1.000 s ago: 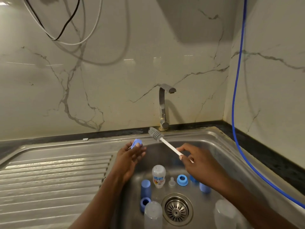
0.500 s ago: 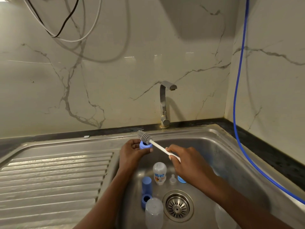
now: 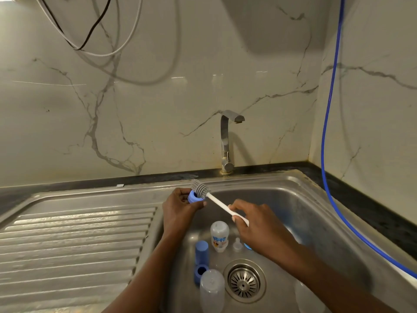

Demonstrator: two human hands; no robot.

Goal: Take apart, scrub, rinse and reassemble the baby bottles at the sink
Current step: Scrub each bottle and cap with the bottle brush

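– Where's the blue ring [image 3: 193, 199]?
– Above the sink's [image 3: 316, 211] far left corner, pinched in the left hand [image 3: 178, 208]; right hand [image 3: 255, 224] grips the brush [image 3: 201, 190], bristles at its mouth.
– In the basin?
– Printed bottle [image 3: 219, 236], clear bottle [image 3: 212, 290], blue cap [image 3: 201, 249], teat [image 3: 237, 243], by the drain [image 3: 243, 282].

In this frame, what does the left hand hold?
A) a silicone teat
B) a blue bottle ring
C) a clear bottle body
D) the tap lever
B: the left hand grips a blue bottle ring, and the bottle brush held by the right hand has its grey bristle head at the ring's opening.
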